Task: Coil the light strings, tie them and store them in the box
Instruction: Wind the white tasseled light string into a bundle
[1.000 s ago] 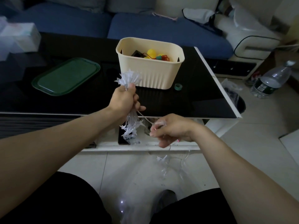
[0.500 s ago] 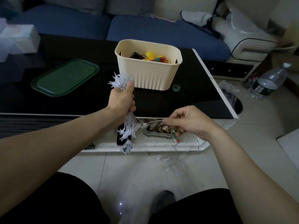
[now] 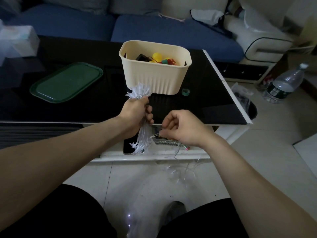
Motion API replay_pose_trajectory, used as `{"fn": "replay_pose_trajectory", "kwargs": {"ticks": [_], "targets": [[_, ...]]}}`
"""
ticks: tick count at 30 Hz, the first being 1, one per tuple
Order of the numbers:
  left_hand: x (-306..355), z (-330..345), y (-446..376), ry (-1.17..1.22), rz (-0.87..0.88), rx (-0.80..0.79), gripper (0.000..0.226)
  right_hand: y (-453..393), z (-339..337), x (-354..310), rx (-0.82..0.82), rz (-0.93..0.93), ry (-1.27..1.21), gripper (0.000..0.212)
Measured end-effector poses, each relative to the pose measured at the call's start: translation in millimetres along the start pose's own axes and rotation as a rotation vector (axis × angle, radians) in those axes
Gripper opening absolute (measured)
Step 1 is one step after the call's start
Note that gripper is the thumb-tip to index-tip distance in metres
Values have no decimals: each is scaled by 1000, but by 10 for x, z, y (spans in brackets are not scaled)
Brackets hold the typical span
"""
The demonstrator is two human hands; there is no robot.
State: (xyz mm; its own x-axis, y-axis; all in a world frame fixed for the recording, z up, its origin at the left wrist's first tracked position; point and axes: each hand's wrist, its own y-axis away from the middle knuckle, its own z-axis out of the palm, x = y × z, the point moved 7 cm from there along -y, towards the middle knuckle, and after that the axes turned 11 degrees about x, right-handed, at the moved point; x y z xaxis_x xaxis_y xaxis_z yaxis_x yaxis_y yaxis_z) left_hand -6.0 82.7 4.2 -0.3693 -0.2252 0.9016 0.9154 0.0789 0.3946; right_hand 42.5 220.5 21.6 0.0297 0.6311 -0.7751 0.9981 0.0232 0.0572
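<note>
While my left hand point(image 3: 135, 114) still grips the coiled light string point(image 3: 141, 91) at the desk's point(image 3: 197, 107) near edge, my right hand point(image 3: 181, 129) has drawn closer, fingers pinching the loose strand.

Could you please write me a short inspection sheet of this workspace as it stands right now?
Surface: black glossy table, white-edged.
Job's things: cream box on the table, open, holding coloured items; star light string bunched, its loose end trailing to the floor.
Clutter: green lid left of the box; small green ring beside the box.
Grippers: left hand grips the bunch; right hand pinches the loose strand.
Cables: loose strand loops on the floor tiles.
Surroundings: blue sofa behind; water bottle on the floor at right.
</note>
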Motion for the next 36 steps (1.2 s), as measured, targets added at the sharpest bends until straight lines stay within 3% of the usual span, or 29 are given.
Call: {"fn": "replay_pose_trajectory", "kwargs": {"ticks": [6,9,13,16,21,25,30,34,36], "targets": [[-124,30,40,-161,-58,-47,18,-38,3,-52,107,-60,13,33],[-200,72,113,-300,-78,-142,28,-57,19,-92,143,-92,20,39],[-305,134,203,-496,-58,-271,29,-57,102,-152,97,-115,108,41],[-322,100,180,-643,-13,-248,30,-73,172,-184,39,-130,138,41],[-236,54,125,-767,49,-234,30,-24,171,-73,-157,-35,-63,47],[-178,41,103,-654,3,-215,29,-74,50,23,-82,-45,101,36],[-35,29,74,-470,18,-169,30,-91,70,186,-153,77,39,10],[5,-24,40,-392,41,-120,25,-6,83,249,-336,133,-220,51],[7,-50,13,-365,42,-99,23,25,60,243,-420,79,-314,50]]}}
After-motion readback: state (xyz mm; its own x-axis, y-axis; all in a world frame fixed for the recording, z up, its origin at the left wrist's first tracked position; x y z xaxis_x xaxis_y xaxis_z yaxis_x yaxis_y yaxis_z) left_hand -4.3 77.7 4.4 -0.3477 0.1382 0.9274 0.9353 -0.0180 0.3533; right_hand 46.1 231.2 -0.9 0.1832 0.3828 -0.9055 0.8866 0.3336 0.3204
